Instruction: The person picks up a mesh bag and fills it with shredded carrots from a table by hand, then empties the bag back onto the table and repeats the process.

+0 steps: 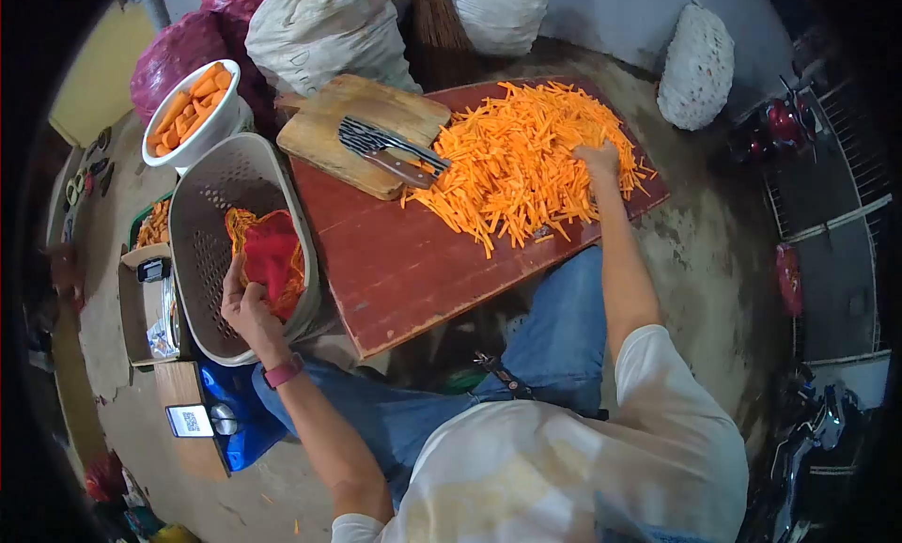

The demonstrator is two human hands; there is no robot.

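Observation:
My right hand [598, 160] is at the right side of a big heap of cut carrot sticks [512, 158], its fingers bent together against the sticks and partly hidden. The heap covers the far right of a red wooden board [404, 280]. My left hand [249, 308] reaches over the grey perforated basket [211, 181], its thumb and finger at the edge of a red bag with an orange mesh rim [272, 252] inside it. On the wooden cutting board [324, 125] lie a crinkle-patterned dark blade and a brown-handled knife [395, 165], beside the heap.
A white bowl of peeled carrots [193, 111] stands beyond the basket. Large sacks [324, 36] line the back. A cardboard box [141, 308] and a phone-like QR card [191, 421] are at the left. A pale sack [697, 69] leans on the wall.

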